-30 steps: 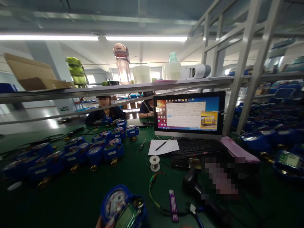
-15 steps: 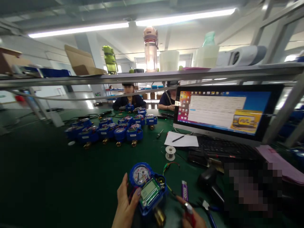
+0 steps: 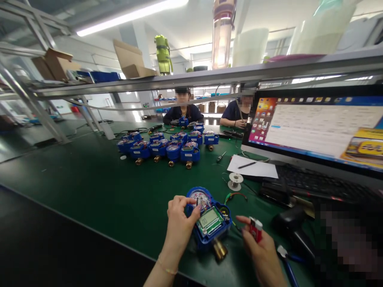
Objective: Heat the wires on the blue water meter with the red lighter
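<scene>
A blue water meter (image 3: 204, 238) with a bare circuit board, a small display (image 3: 210, 220) and a brass fitting (image 3: 220, 250) lies on the bench in front of me. My left hand (image 3: 179, 217) reaches over its left side, thumb and forefinger drawn together by the thin wires at the round dial (image 3: 200, 199); what they pinch is too small to make out. To the right of the meter, my right hand (image 3: 263, 253) is closed around a red lighter (image 3: 256, 230), metal end up, forefinger pointing toward the meter. A thin test lead with a green clip (image 3: 229, 197) lies beside the meter.
Several blue meters (image 3: 174, 150) stand farther back. A solder spool (image 3: 235, 181), paper with a pen (image 3: 251, 166), monitor (image 3: 317, 123) and keyboard (image 3: 302, 179) are to the right. Nearer are a black scanner (image 3: 295, 229) and pliers (image 3: 287, 263). Two people sit opposite, beneath a shelf (image 3: 179, 81).
The view has swung left, shifting everything rightward. My left hand has moved from the meter's side up to the wires near the dial. My right hand has raised the lighter beside the meter.
</scene>
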The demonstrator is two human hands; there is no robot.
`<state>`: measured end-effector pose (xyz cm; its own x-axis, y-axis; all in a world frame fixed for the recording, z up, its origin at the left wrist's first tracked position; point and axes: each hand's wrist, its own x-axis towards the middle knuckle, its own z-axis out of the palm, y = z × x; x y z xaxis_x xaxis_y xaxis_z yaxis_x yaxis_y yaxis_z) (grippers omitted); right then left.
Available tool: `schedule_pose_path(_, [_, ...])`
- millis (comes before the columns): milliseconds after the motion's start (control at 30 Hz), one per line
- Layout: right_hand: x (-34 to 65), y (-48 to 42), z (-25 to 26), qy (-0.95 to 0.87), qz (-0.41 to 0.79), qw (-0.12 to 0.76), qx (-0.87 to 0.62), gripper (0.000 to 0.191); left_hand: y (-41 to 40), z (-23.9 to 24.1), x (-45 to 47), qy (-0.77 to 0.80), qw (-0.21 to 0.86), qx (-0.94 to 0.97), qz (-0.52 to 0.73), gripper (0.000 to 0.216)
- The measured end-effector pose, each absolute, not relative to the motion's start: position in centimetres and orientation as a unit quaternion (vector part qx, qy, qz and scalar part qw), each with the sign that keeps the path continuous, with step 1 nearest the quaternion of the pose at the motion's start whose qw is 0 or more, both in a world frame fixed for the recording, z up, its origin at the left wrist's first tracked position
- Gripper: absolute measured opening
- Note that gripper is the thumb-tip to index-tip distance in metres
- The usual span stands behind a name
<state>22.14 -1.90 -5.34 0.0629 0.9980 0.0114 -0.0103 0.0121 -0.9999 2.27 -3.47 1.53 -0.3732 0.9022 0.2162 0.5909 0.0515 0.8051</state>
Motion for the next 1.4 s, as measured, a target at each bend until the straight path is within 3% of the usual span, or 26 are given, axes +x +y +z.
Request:
schedule_pose_path(100, [21.5, 1.4, -3.0, -0.542, 0.472, 0.496, -0.487, 0.045, -3.2, 2.4, 3.4, 0.722, 0.068, 0.573, 0.381, 0.011])
schedule_pose_path(200, [20.5, 4.2, -2.4, -0.582, 0.501, 0.449, -0.457, 0.052, -3.2, 2.6, 3.9, 0.713, -0.045, 0.608, 0.346, 0.014])
schedule_pose_path(300, [19.8, 4.8, -3.0, -0.576, 0.537, 0.412, -0.458, 0.055, -3.1, 2.7, 3.9, 0.696, -0.073, 0.627, 0.341, 0.018])
schedule_pose_path(433, [19.4, 2.0, -3.4, -0.596, 0.521, 0.379, -0.479, 0.052, -3.0, 3.4, 3.4, 0.669, 0.061, 0.629, 0.392, 0.015])
schedule_pose_path(700, [17.7, -3.9, -2.5, -0.695, 0.375, 0.378, -0.482, 0.04, -2.5, 3.5, 2.1, 0.593, 0.328, 0.604, 0.419, 0.016])
schedule_pose_path(900, [19.3, -2.8, -2.7, -0.696, 0.337, 0.356, -0.524, 0.043, -0.6, 4.1, 3.6, 0.537, 0.37, 0.666, 0.361, 0.008])
schedule_pose_path(1167, [21.7, -3.9, -5.9, -0.596, 0.44, 0.356, -0.569, 0.047, -0.5, 5.8, 3.1, 0.536, 0.361, 0.696, 0.314, 0.019])
schedule_pose_path(1300, [22.0, -4.3, -4.8, -0.635, 0.391, 0.345, -0.57, 0.043, -2.0, 4.4, 3.0, 0.547, 0.378, 0.671, 0.327, 0.031])
schedule_pose_path(1400, [22.5, -3.7, -2.5, -0.665, 0.315, 0.385, -0.558, 0.029, -2.9, 3.4, 3.6, 0.559, 0.395, 0.634, 0.36, 0.025])
